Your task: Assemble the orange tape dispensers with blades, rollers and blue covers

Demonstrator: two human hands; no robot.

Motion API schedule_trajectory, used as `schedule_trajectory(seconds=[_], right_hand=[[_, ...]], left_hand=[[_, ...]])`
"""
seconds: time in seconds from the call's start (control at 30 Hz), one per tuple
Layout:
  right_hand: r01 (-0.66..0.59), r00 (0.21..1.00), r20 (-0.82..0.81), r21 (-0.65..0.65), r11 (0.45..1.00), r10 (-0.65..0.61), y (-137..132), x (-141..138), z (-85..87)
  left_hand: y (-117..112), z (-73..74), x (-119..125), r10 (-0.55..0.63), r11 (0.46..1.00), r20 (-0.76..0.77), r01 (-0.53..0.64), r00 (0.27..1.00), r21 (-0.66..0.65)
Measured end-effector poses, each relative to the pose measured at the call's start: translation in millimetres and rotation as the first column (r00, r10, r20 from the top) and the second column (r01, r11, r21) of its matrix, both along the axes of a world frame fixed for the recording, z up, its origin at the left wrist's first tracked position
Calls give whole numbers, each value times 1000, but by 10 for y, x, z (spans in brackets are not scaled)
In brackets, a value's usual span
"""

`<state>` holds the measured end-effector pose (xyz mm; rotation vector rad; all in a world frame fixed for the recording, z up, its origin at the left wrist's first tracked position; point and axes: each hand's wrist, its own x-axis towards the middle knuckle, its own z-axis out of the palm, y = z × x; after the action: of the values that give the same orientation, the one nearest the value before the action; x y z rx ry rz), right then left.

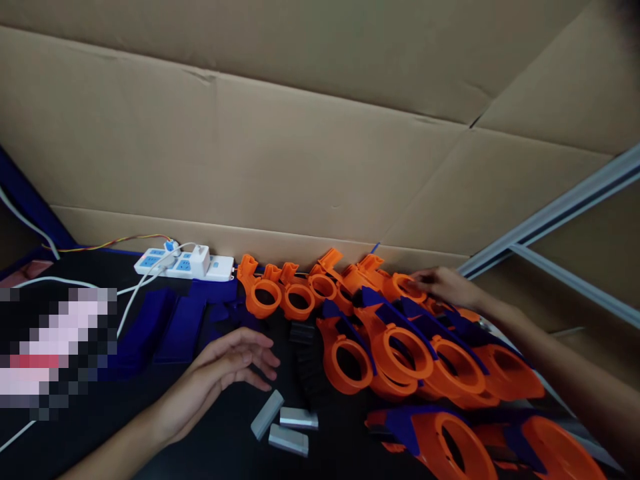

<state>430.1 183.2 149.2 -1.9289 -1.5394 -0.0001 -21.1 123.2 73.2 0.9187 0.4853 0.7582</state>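
My left hand [227,368] is above the black table, fingers apart and slightly curled, with nothing in it. Just beyond its fingertips are several small silver-grey blocks [288,440] and a black ribbed piece [302,333]. At the back right, my right hand [445,287] has its fingers closed on the rim of an orange plastic ring part [401,288]. Other orange ring parts [264,298] line the back. In front of them, larger orange rings with dark-blue arms [400,351] lie in overlapping rows.
A white power strip [220,268] with plugs and cables sits against the cardboard wall [320,167]. Dark-blue flat pieces [180,330] lie on the left of the table. A metal frame bar [560,217] runs along the right. A pixelated patch covers the far left.
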Motion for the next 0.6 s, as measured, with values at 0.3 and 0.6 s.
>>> schedule_trajectory(seconds=[0.3,0.6], right_hand=[[-77,980,-197,-210,975,35,-290,-388,571],[-519,830,-347,-194,833,436,-1582,-2087,-193]], left_hand=[[-17,25,14,-1,994,-13,3,1000,106],[-131,59,33,-101,987,69,91,992,133]])
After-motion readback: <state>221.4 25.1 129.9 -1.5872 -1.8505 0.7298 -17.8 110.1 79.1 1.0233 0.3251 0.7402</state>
